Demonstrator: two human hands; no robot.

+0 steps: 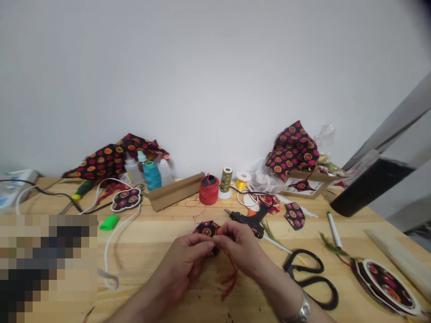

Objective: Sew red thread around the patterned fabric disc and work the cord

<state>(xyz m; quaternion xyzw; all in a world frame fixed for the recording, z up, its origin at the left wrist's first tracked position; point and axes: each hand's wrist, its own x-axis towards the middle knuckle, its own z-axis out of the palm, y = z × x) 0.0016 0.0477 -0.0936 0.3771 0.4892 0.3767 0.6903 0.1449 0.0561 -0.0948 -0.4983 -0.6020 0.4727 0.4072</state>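
At the middle of the table, my left hand (188,255) pinches a small dark fabric piece (206,229) with round red and orange motifs. Thumb and fingers of my right hand (240,246) are closed too, and their tips meet the left ones at the edge of the piece. Red thread (232,282) hangs below my right hand and ends in a loose tassel-like bunch. The exact point where the thread meets the fabric is hidden by my fingers. Just beyond my right hand lies a black glue gun (249,220).
Black-handled scissors (311,278) lie beside my right forearm. Behind stand a red thread spool (208,190), an olive spool (226,180) and a cardboard strip (177,190). A white cable (107,251) curves at left. A round fabric-covered ornament (387,287) sits at right.
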